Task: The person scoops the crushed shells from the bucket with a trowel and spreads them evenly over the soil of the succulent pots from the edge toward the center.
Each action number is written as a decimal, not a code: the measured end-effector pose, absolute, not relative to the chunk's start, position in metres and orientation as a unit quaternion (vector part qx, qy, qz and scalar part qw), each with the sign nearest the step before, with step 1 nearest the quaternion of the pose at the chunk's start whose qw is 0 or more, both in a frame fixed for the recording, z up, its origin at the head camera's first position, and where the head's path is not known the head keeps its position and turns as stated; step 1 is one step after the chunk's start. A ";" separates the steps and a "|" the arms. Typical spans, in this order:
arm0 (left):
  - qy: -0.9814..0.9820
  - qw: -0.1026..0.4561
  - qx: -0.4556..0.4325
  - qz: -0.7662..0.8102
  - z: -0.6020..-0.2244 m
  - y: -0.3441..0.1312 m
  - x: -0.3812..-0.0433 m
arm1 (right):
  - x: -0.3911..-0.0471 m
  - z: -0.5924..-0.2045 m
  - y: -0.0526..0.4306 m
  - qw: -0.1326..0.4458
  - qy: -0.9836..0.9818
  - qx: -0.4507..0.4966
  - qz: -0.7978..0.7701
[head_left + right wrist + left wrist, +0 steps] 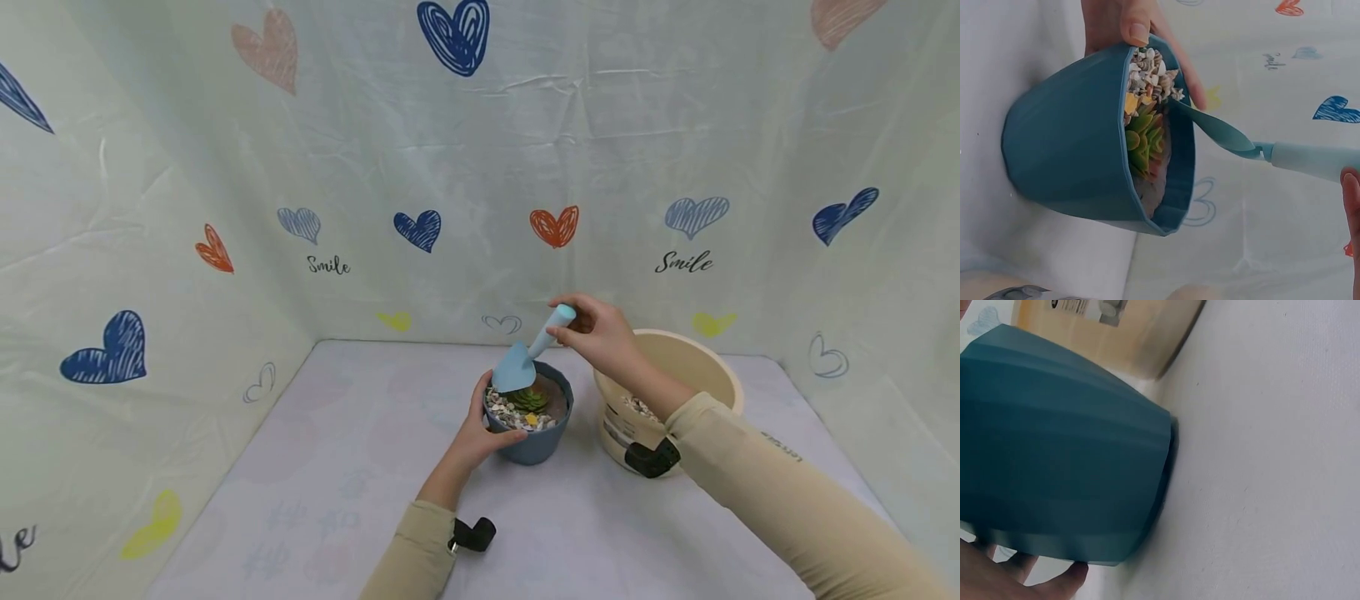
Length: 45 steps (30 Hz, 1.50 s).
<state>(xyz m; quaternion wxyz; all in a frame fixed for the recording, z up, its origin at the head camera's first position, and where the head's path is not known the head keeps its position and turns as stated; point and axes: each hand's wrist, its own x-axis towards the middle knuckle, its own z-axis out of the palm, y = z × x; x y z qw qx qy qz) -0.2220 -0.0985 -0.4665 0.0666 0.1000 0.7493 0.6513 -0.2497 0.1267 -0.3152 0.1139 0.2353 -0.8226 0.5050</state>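
A blue pot (529,442) stands on the table with a small green succulent (529,399) and pale pebbles (507,412) inside. My left hand (480,429) grips the pot's left rim, thumb over the edge. My right hand (596,333) pinches the end of a light blue trowel (525,358), whose blade dips into the pot at the back left. In the right wrist view the trowel (1235,137) touches the pot (1079,144) rim beside the pebbles (1150,75) and succulent (1142,140). The left wrist view shows the pot wall (1060,444) and a fingertip of my left hand (1054,581).
A cream bucket (690,367) holding some pebbles stands right of the pot, also seen as a cream bucket (1116,331) behind the pot. Heart-printed cloth walls close in the white table (337,467) on three sides.
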 end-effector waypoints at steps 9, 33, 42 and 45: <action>0.775 0.051 0.078 0.625 -0.465 -0.096 -0.221 | -0.247 -0.312 0.140 0.119 -0.824 0.220 0.509; 0.835 -0.009 0.177 0.521 -0.409 -0.093 -0.230 | -0.203 -0.317 0.255 0.207 -0.778 0.147 0.574; 0.863 -0.024 0.259 0.432 -0.375 -0.061 -0.239 | -0.187 -0.329 0.291 0.220 -0.717 0.142 0.646; 0.866 -0.014 0.281 0.413 -0.367 -0.048 -0.241 | -0.185 -0.332 0.298 0.226 -0.724 0.139 0.636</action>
